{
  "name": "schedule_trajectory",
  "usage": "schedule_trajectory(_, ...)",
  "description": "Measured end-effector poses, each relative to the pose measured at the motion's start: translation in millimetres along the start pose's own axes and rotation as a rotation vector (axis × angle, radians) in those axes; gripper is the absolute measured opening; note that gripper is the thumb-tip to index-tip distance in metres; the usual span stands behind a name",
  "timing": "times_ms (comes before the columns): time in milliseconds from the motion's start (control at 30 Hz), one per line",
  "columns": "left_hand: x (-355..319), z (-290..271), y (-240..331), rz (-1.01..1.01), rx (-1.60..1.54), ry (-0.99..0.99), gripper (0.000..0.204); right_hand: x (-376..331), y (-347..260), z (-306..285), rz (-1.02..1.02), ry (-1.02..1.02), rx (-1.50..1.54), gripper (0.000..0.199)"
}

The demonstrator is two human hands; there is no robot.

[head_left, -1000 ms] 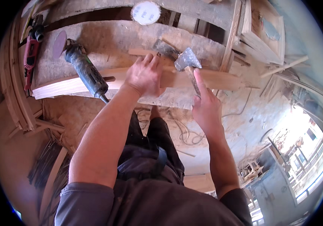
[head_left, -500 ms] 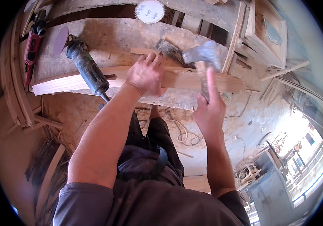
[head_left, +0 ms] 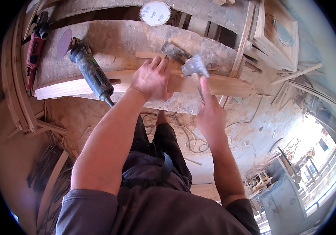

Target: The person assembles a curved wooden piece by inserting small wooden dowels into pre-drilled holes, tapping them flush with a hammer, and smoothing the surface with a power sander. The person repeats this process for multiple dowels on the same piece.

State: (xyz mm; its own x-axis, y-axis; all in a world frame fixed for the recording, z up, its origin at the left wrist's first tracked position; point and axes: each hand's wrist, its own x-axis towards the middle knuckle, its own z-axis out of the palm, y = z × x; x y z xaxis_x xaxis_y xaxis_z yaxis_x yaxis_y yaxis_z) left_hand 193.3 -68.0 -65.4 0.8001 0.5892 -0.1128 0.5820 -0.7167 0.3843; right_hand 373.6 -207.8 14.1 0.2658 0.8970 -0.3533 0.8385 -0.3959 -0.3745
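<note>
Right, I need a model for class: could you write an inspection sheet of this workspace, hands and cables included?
Surface: worn wooden bench, gaps between planks.
Job's things: pale timber; metal-headed tool above it.
Clutter: grinder, red power tool, round sanding disc.
Hands: left hand holds the timber; right hand grips the tool's handle.
Cables: loose cord curling on the floor.
Surroundings: open wooden box right; long boards left.

Left of the dark angle grinder (head_left: 91, 72) lies a red power tool (head_left: 35, 55), with long planks (head_left: 17, 94) farther out. A round white disc (head_left: 155, 13) lies beyond and right of the grinder, a wooden box (head_left: 273, 55) much farther right.
</note>
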Motion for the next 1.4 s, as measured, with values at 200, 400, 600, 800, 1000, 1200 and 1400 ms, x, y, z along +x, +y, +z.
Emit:
schedule_trajectory(200, -2.9, 2.8, -2.8, 0.012, -0.001, 0.014, 0.055, 15.7, -5.8, -25.5, 0.029, 0.102, 0.419, 0.091)
schedule_trajectory(400, -3.5, 2.9, -1.4, 0.004, 0.02, 0.022, 0.052, 30.9, -5.7, -48.9, 0.005, -0.252, 0.102, 0.082)
schedule_trajectory(600, -0.6, -2.0, 0.4, -0.031, -0.017, -0.067, 0.054, 15.8, 3.2, -25.3, 0.004, -0.015, 0.21, 0.085)
schedule_trajectory(800, -5.5, 2.7, -1.8, -0.019, 0.007, -0.036, 0.06, 23.0, 4.2, -28.9, -0.081, 0.076, 0.202, 0.085)
schedule_trajectory(1000, -3.0, -3.4, 1.4, -0.035, -0.003, -0.097, 0.07, 6.0, 6.6, -14.1, -0.072, -0.041, 0.029, 0.087)
schedule_trajectory(1200, -1.5, -4.3, 2.1, -0.041, -0.014, -0.111, 0.071, 10.2, 5.4, -17.4, -0.093, 0.258, 0.279, 0.087)
schedule_trajectory(1400, -4.5, -0.8, 0.5, -0.021, 0.017, -0.058, 0.068, 23.4, 4.6, -34.3, 0.027, -0.033, 0.347, 0.08)
